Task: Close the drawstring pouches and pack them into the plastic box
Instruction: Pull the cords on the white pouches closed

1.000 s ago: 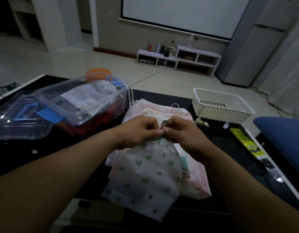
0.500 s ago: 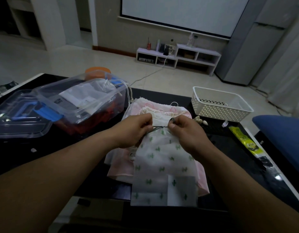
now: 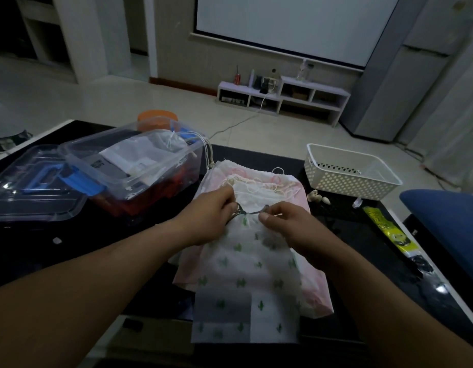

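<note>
Cactus-print pouch (image 3: 246, 274) flat on pink pouches (image 3: 313, 288); left hand (image 3: 208, 216) and right hand (image 3: 288, 221) each pinching its dark drawstring (image 3: 247, 212).

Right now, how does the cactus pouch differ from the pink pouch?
The cactus pouch is white with green cacti; the pink pouch is pink. The cactus pouch lies on top, the pink pouch beneath. The left hand and right hand pinch the cactus pouch's dark cord; neither grips the pink pouch. Both lie flat.
</note>
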